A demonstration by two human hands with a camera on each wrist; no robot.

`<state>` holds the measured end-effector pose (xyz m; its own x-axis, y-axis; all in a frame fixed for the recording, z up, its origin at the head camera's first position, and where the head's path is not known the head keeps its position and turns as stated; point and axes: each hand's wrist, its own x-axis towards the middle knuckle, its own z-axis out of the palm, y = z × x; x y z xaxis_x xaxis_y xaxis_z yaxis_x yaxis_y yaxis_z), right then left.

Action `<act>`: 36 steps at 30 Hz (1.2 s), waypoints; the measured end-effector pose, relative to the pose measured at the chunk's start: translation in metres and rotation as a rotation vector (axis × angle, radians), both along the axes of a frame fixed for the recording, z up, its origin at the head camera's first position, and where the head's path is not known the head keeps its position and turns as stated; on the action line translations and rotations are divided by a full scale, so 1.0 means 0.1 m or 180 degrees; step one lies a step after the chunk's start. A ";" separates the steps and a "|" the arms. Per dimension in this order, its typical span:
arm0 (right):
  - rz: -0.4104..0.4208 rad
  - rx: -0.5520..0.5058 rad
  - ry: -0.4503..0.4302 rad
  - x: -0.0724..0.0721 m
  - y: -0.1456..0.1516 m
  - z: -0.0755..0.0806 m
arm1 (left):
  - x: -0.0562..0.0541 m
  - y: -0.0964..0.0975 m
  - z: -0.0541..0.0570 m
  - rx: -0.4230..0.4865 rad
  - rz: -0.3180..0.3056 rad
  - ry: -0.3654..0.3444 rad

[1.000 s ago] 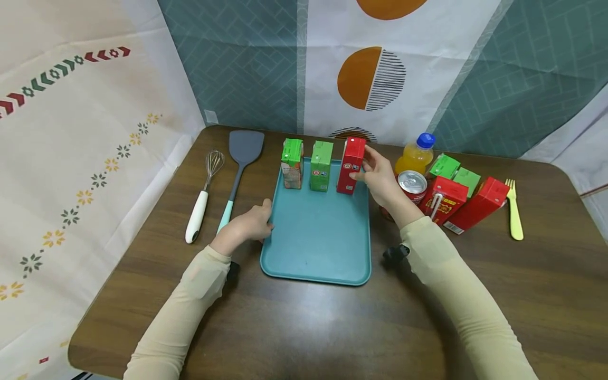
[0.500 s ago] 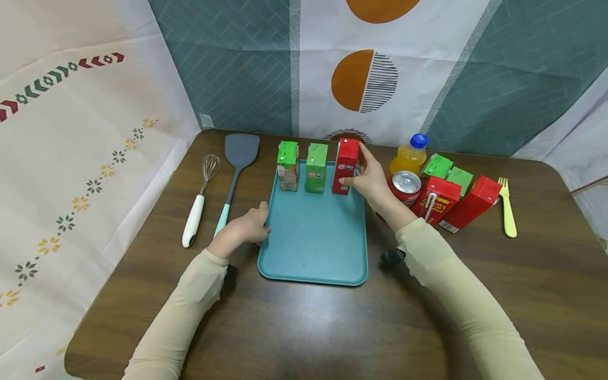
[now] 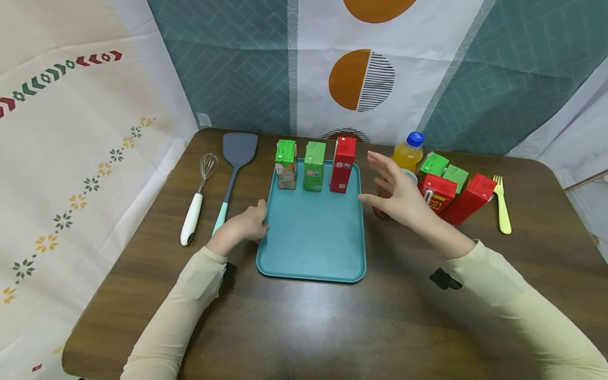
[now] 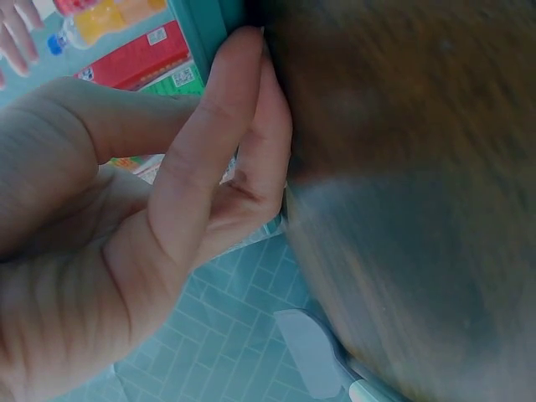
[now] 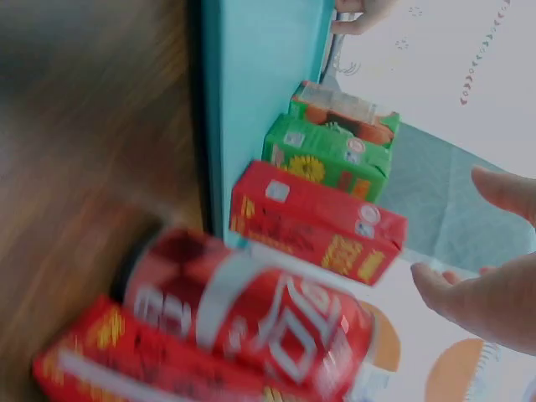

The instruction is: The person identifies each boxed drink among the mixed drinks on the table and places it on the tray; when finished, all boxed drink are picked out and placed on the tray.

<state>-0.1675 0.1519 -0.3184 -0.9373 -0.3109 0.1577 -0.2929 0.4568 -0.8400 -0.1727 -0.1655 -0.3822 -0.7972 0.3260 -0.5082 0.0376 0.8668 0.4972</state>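
My left hand (image 3: 249,221) holds the left rim of a teal tray (image 3: 313,237), its thumb and fingers at the edge in the left wrist view. Along the tray's far end stand two green drink cartons, a patterned one (image 3: 286,164) and a plainer one (image 3: 314,168), with a red carton (image 3: 343,166) to their right. Beyond the tray's right edge, my right hand (image 3: 401,198) has its thumb and fingers spread, holding nothing. In the head view it partly covers a red soda can, whose side shows in the right wrist view (image 5: 251,310).
An orange drink bottle (image 3: 409,153) with a blue cap stands behind the can. Right of it are two green cartons (image 3: 455,177) and two red ones (image 3: 471,198), then a yellow fork (image 3: 502,208). A whisk (image 3: 193,211) and a grey spatula (image 3: 233,174) lie left of the tray.
My right hand has let go of the red carton, which stays on the tray, and has moved right toward the can. My left hand stays at the tray's rim.
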 end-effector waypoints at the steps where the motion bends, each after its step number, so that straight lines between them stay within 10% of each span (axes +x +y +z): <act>1: 0.0023 0.0100 0.0108 0.03 0.04 0.02 | 0.00 0.00 0.00 -0.0009 0.0005 -0.0006; 17: 0.0021 0.1018 0.1136 0.50 0.94 0.25 | 0.01 0.00 0.00 -0.0063 0.0030 0.0015; 25: -0.0476 0.1186 0.1018 0.53 1.39 0.21 | 0.01 0.00 0.00 -0.0034 0.0047 0.0010; 36: -0.0413 0.1420 0.0134 0.05 1.69 0.13 | 0.01 0.00 0.01 -0.0044 0.0044 0.0015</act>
<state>-0.1628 0.3213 -0.3058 -0.9686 -0.2376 0.0738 -0.2390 0.8059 -0.5417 -0.1713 -0.1656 -0.3813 -0.8040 0.3079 -0.5088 0.0277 0.8740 0.4851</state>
